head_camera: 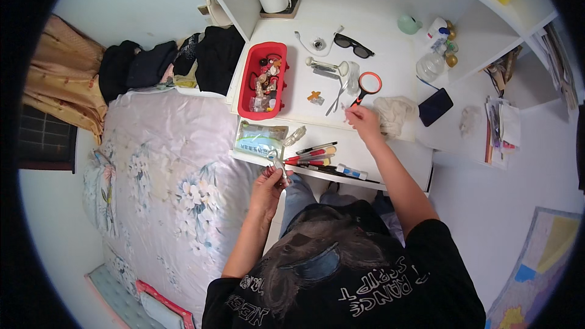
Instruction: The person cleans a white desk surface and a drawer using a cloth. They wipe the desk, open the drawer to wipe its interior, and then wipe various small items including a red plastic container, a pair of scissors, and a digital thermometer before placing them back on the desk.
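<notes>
My left hand (267,190) is shut on a small silvery-white implement (279,168), with a rounded loop at its upper end. It is held over the front edge of the open drawer (356,148); its exact kind is unclear. Pinched between the thumb and fingers of my right hand (365,122) is a tiny pinkish, partly clear item (343,108), too small to name. This hand hovers just below a magnifying glass (370,83) with an orange rim. Beside it lie a crumpled beige cloth (396,112) and metal tweezers or scissors (336,100).
A red bin (245,80) of trinkets stands on the white desk (297,32). In the drawer are a plastic packet (260,137), brushes (311,157) and a blue-white tube (352,172). Sunglasses (354,45), a jade roller (327,66), a phone (435,107) and bottles (429,66) lie farther back.
</notes>
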### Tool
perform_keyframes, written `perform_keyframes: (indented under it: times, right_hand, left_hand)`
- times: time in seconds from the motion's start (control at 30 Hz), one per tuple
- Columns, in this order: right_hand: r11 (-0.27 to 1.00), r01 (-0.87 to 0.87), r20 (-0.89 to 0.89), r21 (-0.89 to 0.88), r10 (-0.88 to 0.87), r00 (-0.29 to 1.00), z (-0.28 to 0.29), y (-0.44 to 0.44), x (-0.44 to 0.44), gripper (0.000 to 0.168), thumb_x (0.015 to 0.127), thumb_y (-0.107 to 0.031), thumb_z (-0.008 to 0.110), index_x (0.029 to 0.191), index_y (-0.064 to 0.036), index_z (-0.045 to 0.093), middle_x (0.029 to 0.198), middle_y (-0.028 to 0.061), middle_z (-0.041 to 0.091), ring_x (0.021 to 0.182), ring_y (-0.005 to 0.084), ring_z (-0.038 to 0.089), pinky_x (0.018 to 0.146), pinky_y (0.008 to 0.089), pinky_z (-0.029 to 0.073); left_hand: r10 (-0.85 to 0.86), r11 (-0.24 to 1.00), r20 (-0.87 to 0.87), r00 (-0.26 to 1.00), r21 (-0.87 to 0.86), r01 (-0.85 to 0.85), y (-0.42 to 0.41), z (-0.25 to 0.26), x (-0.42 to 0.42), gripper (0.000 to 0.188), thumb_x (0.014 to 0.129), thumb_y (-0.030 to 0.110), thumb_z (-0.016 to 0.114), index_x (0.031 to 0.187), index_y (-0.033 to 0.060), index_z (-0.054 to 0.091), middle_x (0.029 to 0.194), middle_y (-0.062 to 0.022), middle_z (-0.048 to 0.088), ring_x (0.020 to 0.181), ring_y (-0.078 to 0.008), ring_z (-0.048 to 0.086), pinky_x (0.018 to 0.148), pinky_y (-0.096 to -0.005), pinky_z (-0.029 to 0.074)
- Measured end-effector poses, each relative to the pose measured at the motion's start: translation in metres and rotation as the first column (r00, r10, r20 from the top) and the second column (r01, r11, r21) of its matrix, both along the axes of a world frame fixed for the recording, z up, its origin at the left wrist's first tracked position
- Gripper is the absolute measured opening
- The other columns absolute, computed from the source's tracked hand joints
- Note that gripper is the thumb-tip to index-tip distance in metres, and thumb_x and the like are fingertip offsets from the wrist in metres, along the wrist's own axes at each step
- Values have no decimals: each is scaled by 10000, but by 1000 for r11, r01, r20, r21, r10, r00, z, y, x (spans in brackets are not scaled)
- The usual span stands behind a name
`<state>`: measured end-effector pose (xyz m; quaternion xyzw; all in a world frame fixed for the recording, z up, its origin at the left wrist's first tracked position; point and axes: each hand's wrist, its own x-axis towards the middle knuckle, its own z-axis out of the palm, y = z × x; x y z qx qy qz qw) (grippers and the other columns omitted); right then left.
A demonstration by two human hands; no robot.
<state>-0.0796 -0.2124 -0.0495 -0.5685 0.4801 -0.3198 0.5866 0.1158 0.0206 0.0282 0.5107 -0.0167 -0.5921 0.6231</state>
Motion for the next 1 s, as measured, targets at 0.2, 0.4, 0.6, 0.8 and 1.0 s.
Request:
perform_keyframes:
  times: [0.2, 0.4, 0.6, 0.8, 1.0]
  right_hand:
    - [966, -59, -91, -251, 37, 995, -25, -25, 74, 155, 777, -130, 613, 855, 2, 636, 732, 97, 654, 628, 163, 614, 580, 263, 475]
    - [969, -86, -267, -230, 23, 963, -27, -37, 93, 193, 751, -117, 605, 924, -47, 653, 802, 127, 654, 712, 271, 627, 656, 337, 493]
    - [888, -59, -363, -456, -126, 923, 18, -16, 27, 228, 766, -150, 614, 982, -79, 603, 961, 106, 593, 847, 263, 581, 747, 341, 457]
    - [688, -139, -564, -712, -443, 697, 21, 25, -63, 405, 719, -187, 681, 1094, -104, 551, 1168, 99, 473, 1110, 291, 409, 902, 401, 343]
    - [751, -79, -564, -655, -418, 712, -6, 17, -106, 475, 630, -182, 744, 1063, -69, 583, 1182, 118, 470, 1099, 300, 432, 913, 380, 375]
  left_hand:
    - [4, 1000, -31, 1000, -29, -5, -5, 1, -2, 71, 849, 90, 571, 896, 46, 601, 832, -111, 649, 713, -152, 605, 645, -260, 484]
    - [-20, 1000, -34, 999, 3, 20, -11, 14, -6, 23, 852, 82, 562, 853, 71, 583, 832, -99, 644, 716, -166, 601, 689, -299, 493]
    - [-34, 999, 21, 999, -27, 34, -12, 4, -4, 67, 864, 104, 542, 880, 63, 593, 847, -78, 650, 736, -142, 606, 670, -246, 465]
    - [-61, 997, -11, 998, -43, 60, -38, 14, -16, 67, 864, 102, 546, 912, 66, 576, 836, -92, 653, 706, -114, 585, 663, -226, 452]
    - [-152, 984, 0, 988, -96, 151, -59, 10, -16, 15, 855, 95, 563, 842, 88, 566, 784, -32, 610, 811, -163, 617, 686, -265, 467]
